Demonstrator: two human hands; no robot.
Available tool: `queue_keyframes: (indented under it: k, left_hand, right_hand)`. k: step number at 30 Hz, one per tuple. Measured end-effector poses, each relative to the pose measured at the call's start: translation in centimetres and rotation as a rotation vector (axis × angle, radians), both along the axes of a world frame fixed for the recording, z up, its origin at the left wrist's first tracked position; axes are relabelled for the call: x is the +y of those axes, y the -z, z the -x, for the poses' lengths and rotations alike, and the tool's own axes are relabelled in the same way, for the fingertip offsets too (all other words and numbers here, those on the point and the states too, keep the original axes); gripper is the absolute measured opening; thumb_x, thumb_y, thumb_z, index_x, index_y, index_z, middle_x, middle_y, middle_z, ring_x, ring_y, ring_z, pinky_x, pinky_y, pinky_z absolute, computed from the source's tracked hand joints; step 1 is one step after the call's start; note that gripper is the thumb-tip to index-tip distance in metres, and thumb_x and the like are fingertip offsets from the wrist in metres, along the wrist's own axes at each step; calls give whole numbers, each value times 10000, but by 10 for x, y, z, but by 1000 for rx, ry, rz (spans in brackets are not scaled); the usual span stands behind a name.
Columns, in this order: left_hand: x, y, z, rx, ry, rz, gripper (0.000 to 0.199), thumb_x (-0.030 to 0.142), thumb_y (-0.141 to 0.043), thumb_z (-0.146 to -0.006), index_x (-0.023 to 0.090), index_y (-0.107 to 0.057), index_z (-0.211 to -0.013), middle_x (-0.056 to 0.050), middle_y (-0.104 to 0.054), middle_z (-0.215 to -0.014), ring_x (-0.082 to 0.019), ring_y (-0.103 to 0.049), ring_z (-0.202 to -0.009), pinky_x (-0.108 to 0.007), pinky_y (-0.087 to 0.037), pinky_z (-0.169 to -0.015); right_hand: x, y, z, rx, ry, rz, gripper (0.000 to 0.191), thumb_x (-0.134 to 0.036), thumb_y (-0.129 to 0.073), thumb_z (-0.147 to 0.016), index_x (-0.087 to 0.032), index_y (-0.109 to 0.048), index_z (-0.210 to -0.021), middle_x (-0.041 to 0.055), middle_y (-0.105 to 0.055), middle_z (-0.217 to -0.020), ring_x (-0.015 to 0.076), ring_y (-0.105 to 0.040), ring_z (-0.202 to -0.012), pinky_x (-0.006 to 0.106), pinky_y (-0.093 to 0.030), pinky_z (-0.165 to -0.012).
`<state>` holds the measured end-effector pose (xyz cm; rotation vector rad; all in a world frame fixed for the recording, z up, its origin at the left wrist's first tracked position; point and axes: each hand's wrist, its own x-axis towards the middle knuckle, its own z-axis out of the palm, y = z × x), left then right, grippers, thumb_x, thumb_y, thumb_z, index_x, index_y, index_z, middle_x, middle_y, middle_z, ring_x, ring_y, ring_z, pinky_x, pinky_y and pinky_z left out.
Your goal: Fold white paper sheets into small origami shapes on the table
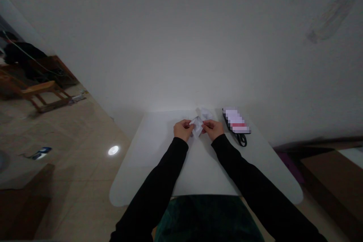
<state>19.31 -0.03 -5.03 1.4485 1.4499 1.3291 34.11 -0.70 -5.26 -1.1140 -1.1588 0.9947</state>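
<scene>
A small folded piece of white paper (197,126) is held above the white table (195,181), its folds rising to a point. My left hand (183,130) pinches its left side between thumb and fingers. On the opposite side my right hand (213,129) grips it in the same way. Just behind the right hand lies another white, folded-looking paper piece (207,113), partly covered. A phone (236,120) with a blurred-out screen rests to the right of my right hand, a black strap (242,140) hanging from its lower end.
Behind the table rises a grey wall (181,45). At far left stand a wooden chair (42,87) and a person in dark clothes (24,53). Cardboard (334,181) lies at the right. A blue-and-white packet (42,153) is at the left.
</scene>
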Motion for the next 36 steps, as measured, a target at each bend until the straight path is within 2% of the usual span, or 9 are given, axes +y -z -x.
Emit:
queue_keyframes:
  k: [4,8,15,21,27,36]
  left_hand:
    - [-4,-6,1,32,-44,30,163,240,-644,-655,131,-677,-772,-47,-670,-680,-120,-598,-487,-197,-453,-412]
    - [-3,-6,1,92,-79,14,155,288,-676,-643,138,-658,-678,-48,-672,-642,-128,-621,-541,-209,-482,-500]
    - [-4,-2,0,227,-95,-5,180,337,-669,-652,166,-619,-636,-25,-671,-637,-125,-622,-570,-213,-464,-545]
    - [-6,-2,0,202,-101,-27,170,310,-676,-629,173,-581,-597,-13,-641,-591,-130,-607,-555,-228,-456,-553]
    - [-7,-4,-4,68,-40,-27,148,234,-668,-617,174,-534,-602,15,-609,-564,-119,-599,-538,-218,-464,-533]
    - [-5,5,-7,73,42,-81,173,303,-605,-690,175,-491,-667,24,-577,-586,-101,-580,-506,-193,-436,-479]
  right_hand:
    - [-1,0,2,-23,6,-5,313,-413,-688,-527,-166,-592,-695,31,-635,-550,186,-606,-439,325,-534,-463]
    - [-3,1,2,-69,59,6,251,-343,-630,-564,-171,-585,-741,13,-624,-546,173,-596,-425,295,-521,-418]
    - [-3,0,-2,-227,139,48,281,-237,-592,-567,-176,-566,-840,-33,-587,-496,168,-583,-394,259,-485,-371]
    - [-2,1,-2,-315,174,29,278,-201,-580,-570,-174,-583,-847,-28,-596,-494,159,-577,-394,262,-494,-419]
    - [-1,1,-5,-340,247,-27,210,-233,-593,-570,-157,-618,-764,50,-656,-642,182,-610,-534,287,-507,-459]
    - [-1,-4,-6,-350,329,-49,147,-190,-595,-542,-157,-618,-683,41,-645,-599,174,-601,-536,316,-522,-567]
